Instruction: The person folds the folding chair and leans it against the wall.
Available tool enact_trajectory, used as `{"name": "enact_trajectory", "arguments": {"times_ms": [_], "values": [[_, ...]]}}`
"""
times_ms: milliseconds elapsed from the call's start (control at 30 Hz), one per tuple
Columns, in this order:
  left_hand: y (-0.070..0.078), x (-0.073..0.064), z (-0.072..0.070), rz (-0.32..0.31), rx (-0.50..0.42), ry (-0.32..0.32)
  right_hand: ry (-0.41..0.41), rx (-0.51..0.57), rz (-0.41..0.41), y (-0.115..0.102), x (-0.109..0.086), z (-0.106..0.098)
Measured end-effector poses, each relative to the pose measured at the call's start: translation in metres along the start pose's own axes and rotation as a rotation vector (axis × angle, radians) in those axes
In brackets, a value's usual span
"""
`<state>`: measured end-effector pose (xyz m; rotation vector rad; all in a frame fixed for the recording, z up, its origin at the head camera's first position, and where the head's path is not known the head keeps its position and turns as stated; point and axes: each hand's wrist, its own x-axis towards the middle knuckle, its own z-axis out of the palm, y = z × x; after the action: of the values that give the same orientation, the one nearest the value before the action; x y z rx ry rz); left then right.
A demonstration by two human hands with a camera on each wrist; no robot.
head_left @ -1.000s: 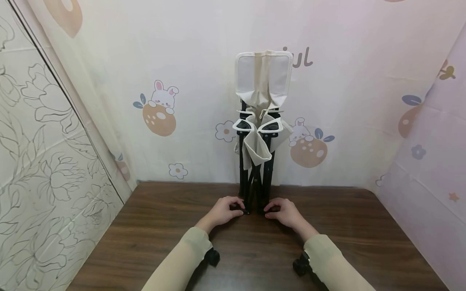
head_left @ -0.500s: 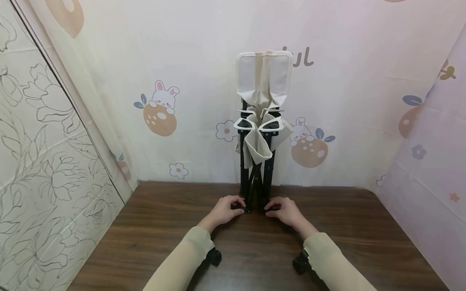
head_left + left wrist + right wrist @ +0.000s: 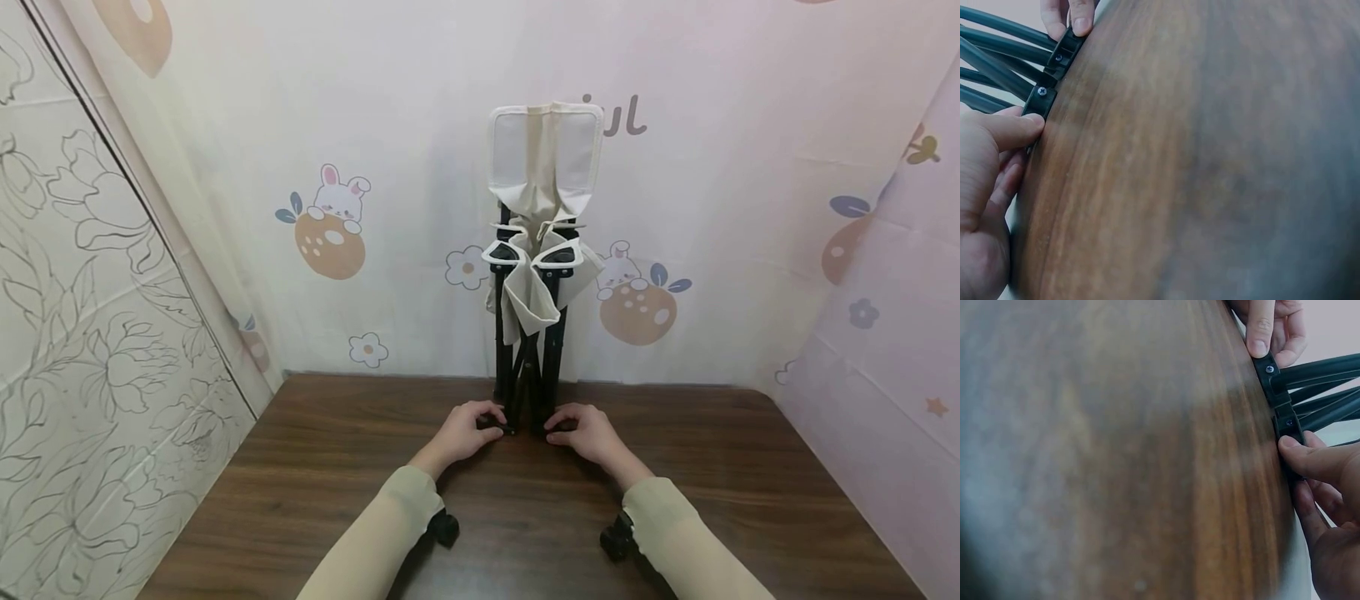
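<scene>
A folded chair (image 3: 531,179) with cream fabric and black tube legs stands upright near the back of the table, its fabric hanging in loose folds between white-edged corners. My left hand (image 3: 459,433) pinches the chair's left front foot, thumb in front and fingers behind. On the other side my right hand (image 3: 591,435) grips the right front foot in the same way. In the left wrist view the left black foot (image 3: 1039,100) with its screw shows beside my thumb. The right wrist view shows the right foot (image 3: 1289,422) close against the left one. The rear feet are mostly hidden.
The dark brown wooden table (image 3: 360,475) ends just behind the chair. A printed curtain (image 3: 420,167) hangs at its back edge, with another flower-patterned panel (image 3: 112,375) to the left. Black wrist cameras (image 3: 444,530) sit under both sleeves.
Both hands keep their hold on the chair's feet. The chair stays folded, with only a very slight shift in the view.
</scene>
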<state>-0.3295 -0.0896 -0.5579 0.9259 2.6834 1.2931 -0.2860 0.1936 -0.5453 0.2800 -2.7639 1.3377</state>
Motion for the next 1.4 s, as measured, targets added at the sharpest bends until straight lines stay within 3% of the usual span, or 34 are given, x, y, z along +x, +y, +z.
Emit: {"name": "enact_trajectory", "arguments": {"times_ms": [700,1400], "values": [[-0.003,0.0035,0.0019,0.017,0.002,0.026,0.024,-0.028,-0.045,0.0009,0.0036,0.0028],[0.0002,0.0032,-0.0003,-0.012,0.012,0.012,0.036,-0.052,-0.042,0.0004,0.0038,0.0055]]}}
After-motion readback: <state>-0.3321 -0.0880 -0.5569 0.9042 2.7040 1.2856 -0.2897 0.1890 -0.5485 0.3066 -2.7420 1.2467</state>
